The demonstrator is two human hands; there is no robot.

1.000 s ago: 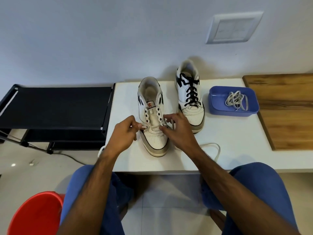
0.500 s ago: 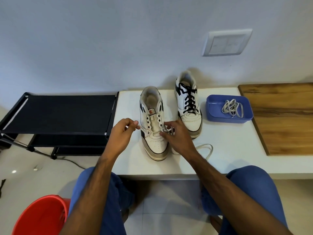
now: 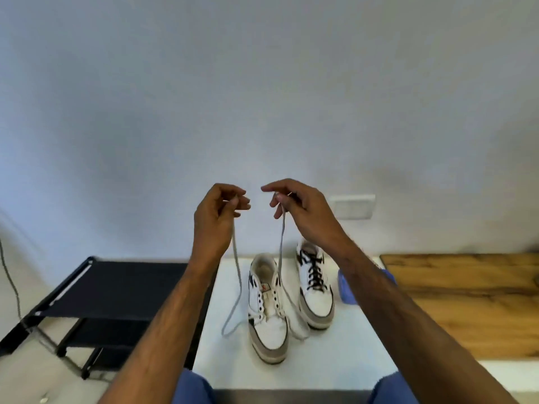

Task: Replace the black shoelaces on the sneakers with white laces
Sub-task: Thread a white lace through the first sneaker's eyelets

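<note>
Two white sneakers stand on the white table (image 3: 344, 354). The near sneaker (image 3: 267, 310) has no black lace; a white lace (image 3: 237, 275) runs through its lowest eyelets. Both lace ends are lifted high above the shoe. My left hand (image 3: 218, 214) pinches the left end, and my right hand (image 3: 297, 208) pinches the right end at about the same height. The lace hangs down in two slack loops beside the toe. The far sneaker (image 3: 315, 284) keeps its black lace (image 3: 315, 272).
A blue tray (image 3: 347, 290) sits right of the sneakers, mostly hidden by my right forearm. A wooden board (image 3: 466, 301) covers the table's right side. A black fabric rack (image 3: 110, 290) stands to the left. A wall plate (image 3: 354, 207) is behind my right hand.
Both hands rose from the near sneaker's eyelets to well above it, drawing the two white lace ends upward. The camera tilted up toward the wall.
</note>
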